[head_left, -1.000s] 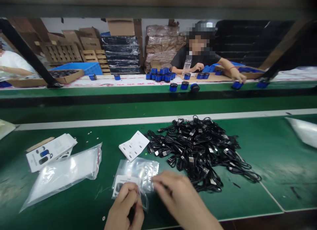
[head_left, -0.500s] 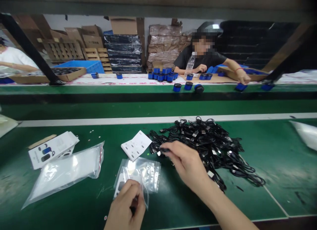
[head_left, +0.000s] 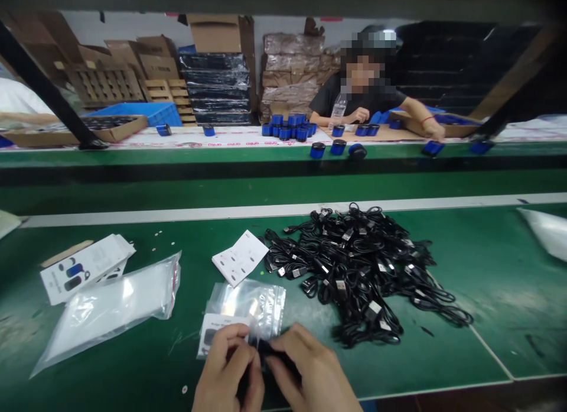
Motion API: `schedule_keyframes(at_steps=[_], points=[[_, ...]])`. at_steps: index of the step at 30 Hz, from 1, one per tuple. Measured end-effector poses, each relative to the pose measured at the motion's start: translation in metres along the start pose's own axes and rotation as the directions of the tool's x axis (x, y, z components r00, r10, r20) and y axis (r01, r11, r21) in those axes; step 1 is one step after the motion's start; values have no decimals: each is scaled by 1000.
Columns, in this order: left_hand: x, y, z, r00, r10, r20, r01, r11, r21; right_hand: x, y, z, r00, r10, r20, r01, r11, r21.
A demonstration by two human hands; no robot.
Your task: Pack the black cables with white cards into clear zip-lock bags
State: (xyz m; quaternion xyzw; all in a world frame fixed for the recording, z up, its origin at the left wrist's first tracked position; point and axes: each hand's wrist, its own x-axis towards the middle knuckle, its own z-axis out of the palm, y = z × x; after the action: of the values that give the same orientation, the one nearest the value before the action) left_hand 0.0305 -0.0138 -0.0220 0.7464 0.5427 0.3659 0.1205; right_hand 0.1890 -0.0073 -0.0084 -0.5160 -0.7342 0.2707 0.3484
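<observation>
My left hand is closed on a small clear zip bag, most of it hidden by the fingers. A printed leaflet shows at that hand's upper left, in or against the bag. Close beside it, my right hand pinches a black USB cable at the bag's mouth; how far it is inside cannot be made out. More clear zip bags lie flat just beyond the hands. Right of them spreads a tangled pile of bundled black USB cables. White folded leaflets rest left of the pile.
At left lie a stack of printed leaflets and a large plastic pack. A white bag is at the right edge. Across the bench, a person's hand touches a blue-and-black round device; similar devices stand grouped there.
My right hand has moved from the cable pile down and left to my left hand, bringing a black cable. My left hand stays at the bag. The camera view has shifted slightly.
</observation>
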Motion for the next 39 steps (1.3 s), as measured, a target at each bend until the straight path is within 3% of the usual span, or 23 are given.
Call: schedule_keyframes(at_steps=[3,6,8,10,13,15,19,23,24,25,26,29,30,32,35,39], points=[[-3,0,1,999,33,-41,-31,997,66,7,-4,4,990,118,-72,-106,984,142],[-4,-3,1,998,50,-49,-45,993,113,10,-6,6,955,298,-15,-280,912,300],[-5,-5,0,997,60,-43,-55,991,125,8,-7,3,957,282,62,-284,880,380],[-6,-6,-1,997,65,-38,-59,990,125,3,-6,-3,970,179,163,-236,853,466],[-6,-5,-3,998,62,-23,-59,992,112,-6,-4,-10,960,108,260,-257,708,657],[-5,-4,-3,999,53,-7,-51,992,113,-8,-2,-8,951,187,247,-310,610,729],[-5,-1,-2,999,46,-8,-45,992,120,-6,4,7,910,379,165,-370,567,736],[-3,1,-5,998,63,-24,-60,991,123,-2,9,22,837,498,227,-421,321,848],[-3,1,-6,997,72,-27,-68,990,120,-2,8,23,828,513,224,-417,298,858],[-2,2,-7,996,79,-30,-75,990,116,-2,6,23,833,518,194,-402,327,855],[-2,3,-8,996,81,-32,-77,991,113,-3,3,22,854,505,129,-369,411,833],[-1,4,-8,995,88,-42,-83,990,112,-5,-6,18,928,349,-130,-212,781,587],[-1,4,-8,994,96,-47,-90,989,114,-6,-9,17,939,308,-151,-198,846,495],[-1,3,-8,992,114,-54,-107,987,120,-7,-11,16,941,332,-63,-272,854,443],[-1,2,-10,989,133,-59,-125,983,134,-6,-10,13,900,412,146,-423,738,526],[-1,9,-8,973,212,-87,-194,964,183,-1,-11,9,906,411,102,-408,784,469]])
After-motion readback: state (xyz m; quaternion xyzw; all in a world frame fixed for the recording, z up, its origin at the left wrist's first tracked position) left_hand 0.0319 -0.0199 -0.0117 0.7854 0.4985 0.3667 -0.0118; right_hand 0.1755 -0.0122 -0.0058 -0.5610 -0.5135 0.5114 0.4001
